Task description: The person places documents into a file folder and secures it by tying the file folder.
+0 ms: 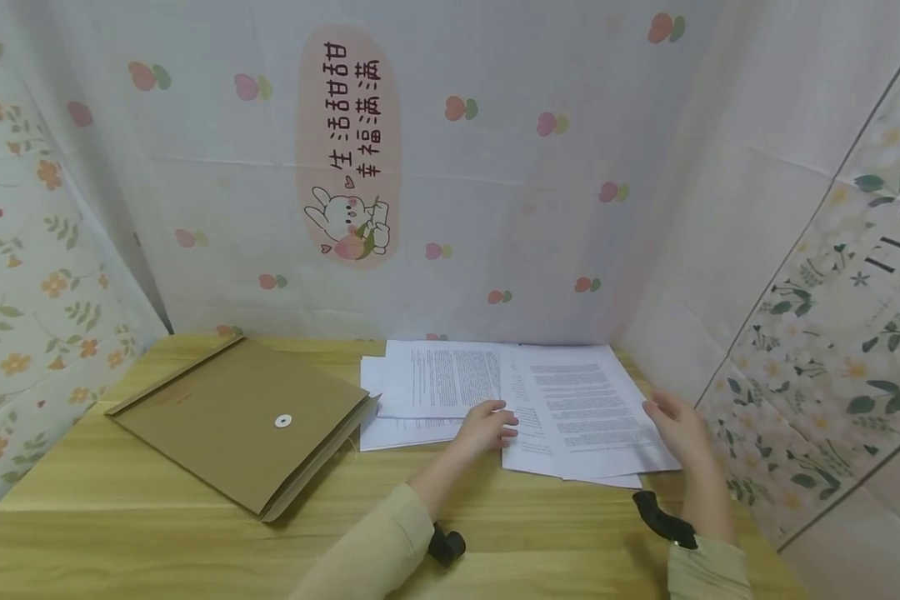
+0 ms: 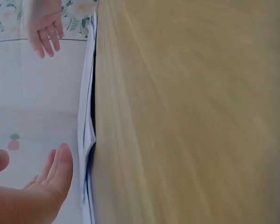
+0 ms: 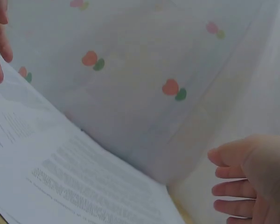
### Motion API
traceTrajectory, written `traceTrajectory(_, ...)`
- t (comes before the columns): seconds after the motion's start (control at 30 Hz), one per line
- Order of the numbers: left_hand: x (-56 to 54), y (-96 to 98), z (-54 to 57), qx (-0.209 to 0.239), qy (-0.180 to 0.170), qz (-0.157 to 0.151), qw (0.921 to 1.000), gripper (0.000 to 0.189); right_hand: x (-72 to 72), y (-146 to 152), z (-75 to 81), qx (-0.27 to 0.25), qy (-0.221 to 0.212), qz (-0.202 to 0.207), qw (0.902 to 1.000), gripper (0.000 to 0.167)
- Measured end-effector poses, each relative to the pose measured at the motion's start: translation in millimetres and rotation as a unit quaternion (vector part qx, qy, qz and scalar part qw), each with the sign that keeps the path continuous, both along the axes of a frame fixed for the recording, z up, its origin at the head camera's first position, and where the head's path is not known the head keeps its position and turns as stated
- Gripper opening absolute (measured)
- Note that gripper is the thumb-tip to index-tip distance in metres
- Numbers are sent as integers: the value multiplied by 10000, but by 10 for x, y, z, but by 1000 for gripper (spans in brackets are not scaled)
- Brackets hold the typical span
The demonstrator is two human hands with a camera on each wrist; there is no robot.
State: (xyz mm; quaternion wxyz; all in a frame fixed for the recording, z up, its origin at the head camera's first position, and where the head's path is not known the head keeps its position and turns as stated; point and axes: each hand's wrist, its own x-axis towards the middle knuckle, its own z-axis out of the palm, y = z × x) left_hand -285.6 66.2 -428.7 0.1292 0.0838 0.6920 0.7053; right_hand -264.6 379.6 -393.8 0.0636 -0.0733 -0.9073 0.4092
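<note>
Printed sheets of paper (image 1: 585, 400) lie in an overlapping pile at the right of the table, and more sheets (image 1: 438, 379) overlap them on the left. My left hand (image 1: 483, 429) is over the near edge where the two groups meet, its fingers loosely bent and holding nothing. My right hand (image 1: 678, 425) is at the right edge of the pile, fingers extended. In the right wrist view the right hand (image 3: 252, 182) stands apart from the paper (image 3: 84, 172). The left wrist view shows the stack edge-on (image 2: 87, 116), beside the left hand (image 2: 37, 186).
A brown paper document envelope (image 1: 247, 425) with a white round button lies at the left of the wooden table (image 1: 157, 533), its open side facing right. Patterned cloth (image 1: 495, 208) hangs behind the table and at both sides. Black straps are on both wrists.
</note>
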Motion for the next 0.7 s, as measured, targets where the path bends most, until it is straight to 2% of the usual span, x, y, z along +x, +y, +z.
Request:
traceTrajectory(0.13, -63, 85, -49, 471, -567, -42, 9973, 54, -36, 79, -113, -144, 24, -79, 9999, 70)
traceTrajectory(0.3, -106, 172, -100, 960, -1254, -120, 9874, 59, -79, 175, -274, -273, -186, -35, 9994, 71)
traceTrajectory(0.47, -121, 270, -105, 1190, -1624, -138, 9794, 58, -95, 227, -391, -290, -472, -24, 9985, 70)
traceTrajectory(0.7, -145, 440, -96, 1692, -1920, -56, 9667, 55, -150, 212, -436, -37, -687, -372, 9969, 69)
